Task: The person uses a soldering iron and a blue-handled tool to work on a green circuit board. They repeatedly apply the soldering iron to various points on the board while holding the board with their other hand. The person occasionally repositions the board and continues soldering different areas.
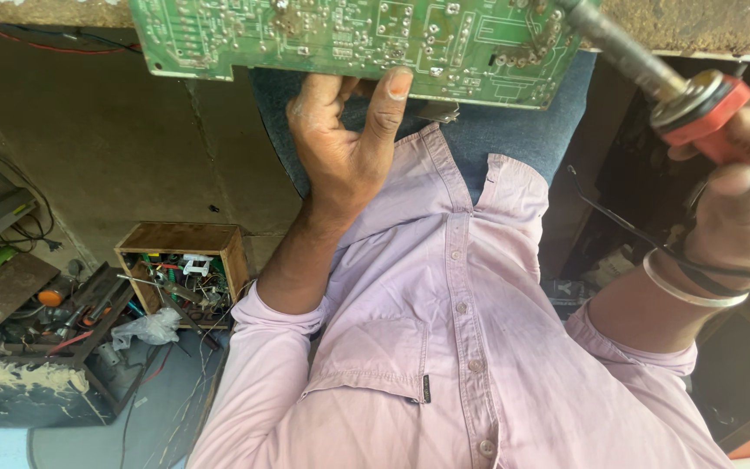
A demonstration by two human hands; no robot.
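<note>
At far left, a cluttered shelf (36, 313) held tools and a green-handled item, with a crumpled plastic bag (148, 328) just beside it. Next to that stood an open wooden box (182, 239) crammed with wires and small parts. Moving right, the left hand (345, 143) reached up from a pale lilac shirt (444, 347), its thumb pressed on the lower edge of a green circuit board (349, 35) and its fingers curled behind it, gripping the board. The board ran along the top of the view, over the person's blue-trousered lap. At right, the right hand (744, 187), wearing a metal bangle (687, 291), was closed around the red handle of a soldering iron (653, 74). The iron's metal shaft slanted up-left, meeting the board's upper right corner. A black cord (618, 221) trailed below the wrist.
</note>
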